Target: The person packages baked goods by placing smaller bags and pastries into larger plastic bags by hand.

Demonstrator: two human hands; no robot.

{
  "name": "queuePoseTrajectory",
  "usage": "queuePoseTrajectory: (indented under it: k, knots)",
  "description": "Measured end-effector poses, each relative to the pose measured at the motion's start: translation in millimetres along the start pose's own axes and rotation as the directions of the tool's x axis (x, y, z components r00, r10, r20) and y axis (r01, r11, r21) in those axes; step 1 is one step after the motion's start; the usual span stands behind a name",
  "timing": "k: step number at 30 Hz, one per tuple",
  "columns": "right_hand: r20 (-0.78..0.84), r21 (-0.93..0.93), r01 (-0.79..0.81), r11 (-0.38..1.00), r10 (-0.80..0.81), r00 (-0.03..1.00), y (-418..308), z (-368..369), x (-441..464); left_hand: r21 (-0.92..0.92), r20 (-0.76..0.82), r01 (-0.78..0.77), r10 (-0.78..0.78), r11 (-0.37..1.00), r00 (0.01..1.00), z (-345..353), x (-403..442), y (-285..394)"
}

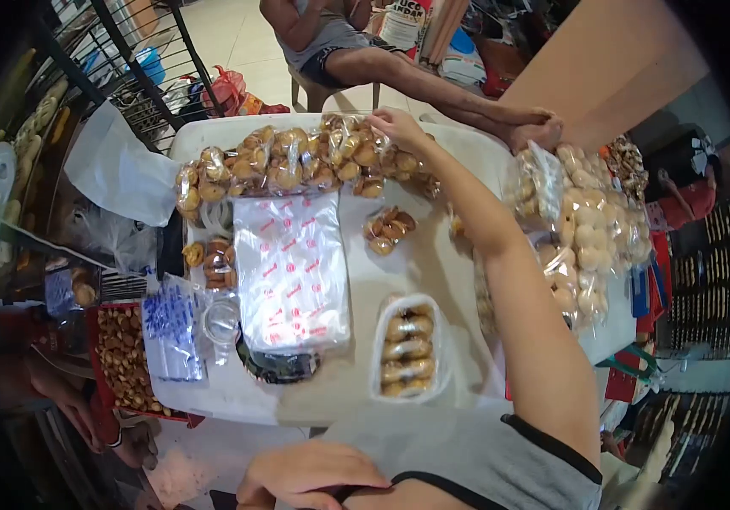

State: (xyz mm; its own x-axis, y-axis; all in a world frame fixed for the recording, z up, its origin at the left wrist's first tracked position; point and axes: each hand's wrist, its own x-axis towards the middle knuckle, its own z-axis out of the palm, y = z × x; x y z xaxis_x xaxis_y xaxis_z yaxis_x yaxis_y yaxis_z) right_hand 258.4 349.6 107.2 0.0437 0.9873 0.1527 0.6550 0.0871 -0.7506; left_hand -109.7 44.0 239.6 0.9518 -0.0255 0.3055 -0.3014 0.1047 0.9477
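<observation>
My right hand [397, 129] reaches across to the far side of the table. Its fingers are closed at the top of a clear plastic bag of small brown buns [350, 146], part of a row of similar bags. My left hand [318, 473] lies against my body at the bottom edge, with nothing visible in it. Nearer to me, a small bag of brown bread pieces [389, 229] sits alone mid-table. A clear pack of buns in a row [407, 348] lies close to my front.
A stack of printed plastic bags [290, 272] covers the table's left middle. Bagged pale buns [590, 229] are piled at the right. A red crate of bread pieces [125, 357] stands at the left. A seated person's legs [433, 81] stretch past the table's far edge.
</observation>
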Motion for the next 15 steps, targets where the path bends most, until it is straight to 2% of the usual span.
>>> queuePoseTrajectory:
  k: [1, 3, 4, 5, 6, 7, 8, 9, 11, 14, 15]
  knots:
    - [0.005, 0.002, 0.006, 1.000, -0.006, 1.000, 2.6, 13.0, 24.4, 0.158, -0.118, 0.049, -0.030, 0.986, 0.993, 8.8, -3.8, -4.0]
    - [0.161, -0.154, 0.151, 0.976, -0.126, 0.979, 5.0, 38.4, 64.2, 0.126, -0.165, 0.038, -0.017, 0.991, 0.986, 3.5, -8.6, -8.1]
    - [0.208, -0.192, 0.161, 0.968, -0.120, 0.971, 5.9, 50.5, 77.4, 0.090, -0.207, 0.026, -0.007, 0.996, 0.978, 0.2, -9.6, -7.4]
    - [0.276, -0.232, 0.110, 0.966, -0.043, 0.960, 9.2, 64.5, 87.2, 0.014, -0.272, 0.015, -0.011, 1.000, 0.962, -1.6, -9.6, -7.1]
    - [0.338, -0.275, 0.060, 0.960, 0.038, 0.941, 13.4, 75.8, 94.5, 0.021, -0.275, 0.025, -0.018, 0.999, 0.961, 3.5, -13.2, -15.1]
    - [0.331, -0.265, 0.060, 0.962, 0.032, 0.943, 18.7, 81.0, 101.6, -0.039, -0.355, -0.012, -0.002, 0.999, 0.935, 12.5, -19.5, -26.0]
    - [0.421, -0.309, -0.017, 0.951, 0.153, 0.894, 24.3, 83.9, 105.6, -0.099, -0.430, -0.054, 0.006, 0.994, 0.903, 15.3, -23.9, -31.2]
    - [0.500, -0.361, -0.090, 0.928, 0.275, 0.821, 27.7, 84.7, 104.6, -0.105, -0.422, -0.043, -0.006, 0.994, 0.906, 7.8, -23.7, -28.1]
    - [0.569, -0.419, -0.167, 0.893, 0.401, 0.718, 34.8, 83.8, 91.9, -0.100, -0.436, -0.055, 0.006, 0.993, 0.900, -4.6, -21.5, -19.5]
    - [0.587, -0.366, -0.257, 0.894, 0.436, 0.682, 21.6, 70.7, 53.0, -0.122, -0.448, 0.014, -0.068, 0.992, 0.891, 0.1, -32.4, -22.5]
    - [0.533, -0.428, -0.159, 0.890, 0.391, 0.750, 19.6, 68.1, 38.0, -0.046, -0.443, -0.037, 0.013, 0.998, 0.897, -6.5, -26.1, -12.3]
